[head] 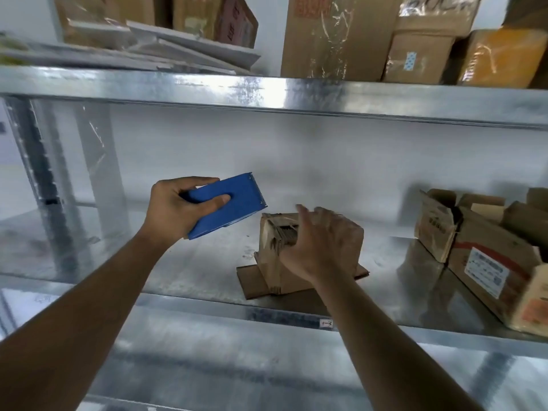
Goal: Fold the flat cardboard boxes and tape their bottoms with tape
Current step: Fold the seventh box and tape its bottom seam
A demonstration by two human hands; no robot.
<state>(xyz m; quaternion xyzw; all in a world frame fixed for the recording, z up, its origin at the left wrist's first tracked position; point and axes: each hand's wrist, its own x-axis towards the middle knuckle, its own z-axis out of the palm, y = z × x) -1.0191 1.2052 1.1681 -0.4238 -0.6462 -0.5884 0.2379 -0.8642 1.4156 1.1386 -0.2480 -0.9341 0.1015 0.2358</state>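
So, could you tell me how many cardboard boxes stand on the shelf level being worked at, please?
3: a small box under the right hand, and two open boxes at the right edge; more may be hidden.

- Metal shelf: galvanised surface.
- Small cardboard box: stands near the front edge, centre, bottom flaps splayed flat on the shelf.
- Two labelled cardboard boxes: right end, touching each other.
- Upper shelf: carries more cartons.

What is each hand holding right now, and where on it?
The left hand grips the blue tape dispenser at its rear end, thumb across the flat face. The right hand holds nothing; its fingers are spread against the small cardboard box.
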